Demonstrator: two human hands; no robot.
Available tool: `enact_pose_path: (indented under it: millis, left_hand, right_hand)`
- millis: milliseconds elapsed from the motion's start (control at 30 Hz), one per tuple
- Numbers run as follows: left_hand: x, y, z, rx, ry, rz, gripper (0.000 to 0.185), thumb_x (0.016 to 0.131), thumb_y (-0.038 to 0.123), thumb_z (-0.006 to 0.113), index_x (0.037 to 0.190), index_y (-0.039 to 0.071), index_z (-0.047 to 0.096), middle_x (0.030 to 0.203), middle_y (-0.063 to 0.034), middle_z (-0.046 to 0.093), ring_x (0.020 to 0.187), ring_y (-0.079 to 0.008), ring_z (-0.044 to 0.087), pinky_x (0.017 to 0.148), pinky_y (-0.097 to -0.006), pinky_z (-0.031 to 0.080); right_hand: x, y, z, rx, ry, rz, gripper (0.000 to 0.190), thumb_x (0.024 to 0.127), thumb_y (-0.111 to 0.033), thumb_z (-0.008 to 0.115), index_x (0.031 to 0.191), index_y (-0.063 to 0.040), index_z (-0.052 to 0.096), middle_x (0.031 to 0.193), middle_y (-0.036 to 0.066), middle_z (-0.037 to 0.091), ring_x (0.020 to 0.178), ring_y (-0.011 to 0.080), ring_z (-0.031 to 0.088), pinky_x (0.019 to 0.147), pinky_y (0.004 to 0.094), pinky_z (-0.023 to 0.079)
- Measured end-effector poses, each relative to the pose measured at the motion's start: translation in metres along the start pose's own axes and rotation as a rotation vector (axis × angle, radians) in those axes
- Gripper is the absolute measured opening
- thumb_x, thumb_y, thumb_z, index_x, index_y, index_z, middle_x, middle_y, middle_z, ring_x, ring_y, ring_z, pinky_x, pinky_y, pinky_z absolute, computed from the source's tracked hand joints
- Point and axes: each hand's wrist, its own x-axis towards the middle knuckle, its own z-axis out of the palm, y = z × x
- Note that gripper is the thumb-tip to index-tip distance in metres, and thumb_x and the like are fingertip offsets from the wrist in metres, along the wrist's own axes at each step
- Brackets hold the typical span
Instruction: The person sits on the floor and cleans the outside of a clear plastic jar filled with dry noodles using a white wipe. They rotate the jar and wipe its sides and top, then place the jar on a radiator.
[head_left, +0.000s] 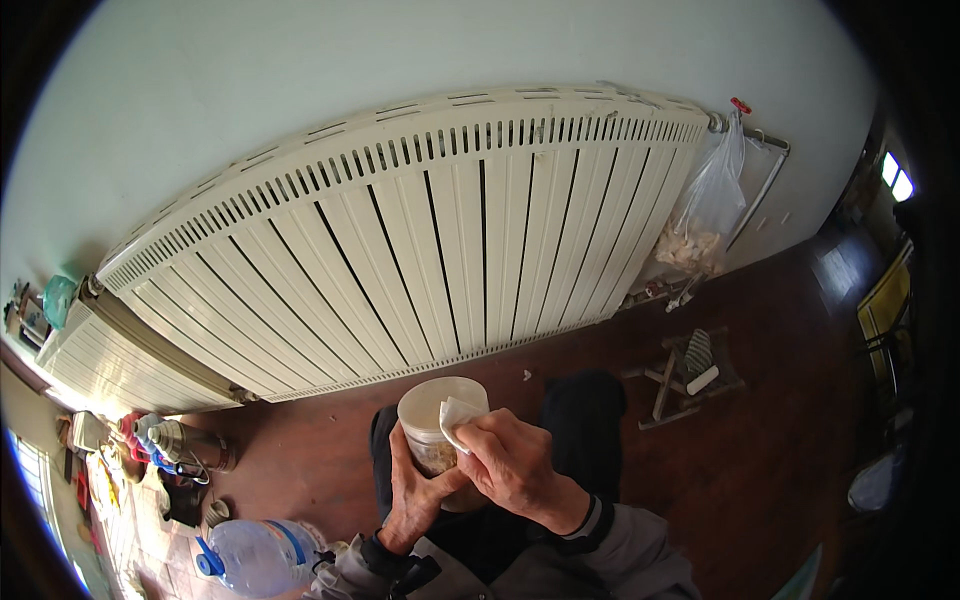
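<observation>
A clear plastic jar with a whitish round lid stands upright over the person's lap, with pale brown bits visible through its wall. Around the jar's left and near side wraps my left hand. My right hand pinches a folded white tissue or cloth against the right edge of the lid. The jar's lower part is partly hidden by both hands.
A cream radiator spans the wall ahead. Right of it, a plastic bag hangs from a valve. A small folding stool is on the floor to the right. At lower left lie a large water bottle and metal thermos flask.
</observation>
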Motion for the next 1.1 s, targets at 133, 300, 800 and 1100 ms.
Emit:
enact_pose_path:
  millis: [133, 300, 800, 1100]
  left_hand:
    - [-0.008, 0.003, 0.001, -0.104, 0.002, -0.007, 0.116, 0.072, 0.043, 0.101, 0.157, -0.001, 0.036, 0.146, -0.0161, 0.055, 0.136, -0.0275, 0.054, 0.117, -0.044, 0.045]
    - [-0.006, 0.004, 0.003, -0.294, -0.077, 0.012, 0.113, 0.073, 0.038, 0.101, 0.157, 0.0, 0.037, 0.148, -0.0161, 0.056, 0.137, -0.0278, 0.055, 0.117, -0.044, 0.044]
    - [0.004, 0.011, -0.008, -0.588, -0.286, -0.135, 0.117, 0.074, 0.044, 0.093, 0.161, -0.003, 0.033, 0.152, -0.02, 0.056, 0.138, -0.0328, 0.059, 0.118, -0.0473, 0.046]
    - [0.034, 0.02, -0.009, -0.611, -0.188, 0.038, 0.099, 0.083, 0.041, 0.083, 0.159, -0.003, 0.035, 0.145, -0.0216, 0.06, 0.131, -0.0338, 0.063, 0.111, -0.0477, 0.052]
  right_hand:
    - [0.0, 0.002, 0.005, 0.138, 0.091, 0.117, 0.027, 0.092, 0.003, 0.078, 0.117, -0.001, 0.065, 0.088, 0.012, 0.067, 0.069, 0.0228, 0.066, 0.059, 0.0339, 0.053]
    - [-0.007, 0.013, 0.0, 0.367, 0.095, 0.471, 0.012, 0.111, -0.011, 0.065, 0.116, 0.0, 0.062, 0.087, 0.004, 0.063, 0.07, 0.0099, 0.057, 0.063, 0.0279, 0.048]
    - [0.003, 0.041, -0.02, 0.209, 0.057, 0.284, 0.017, 0.099, 0.005, 0.07, 0.115, 0.001, 0.065, 0.095, 0.009, 0.068, 0.076, 0.0172, 0.064, 0.067, 0.0299, 0.052]
    - [-0.026, 0.012, -0.016, 0.033, -0.119, -0.062, 0.037, 0.082, -0.001, 0.082, 0.116, -0.009, 0.07, 0.105, 0.007, 0.068, 0.086, 0.0265, 0.073, 0.071, 0.0362, 0.063]
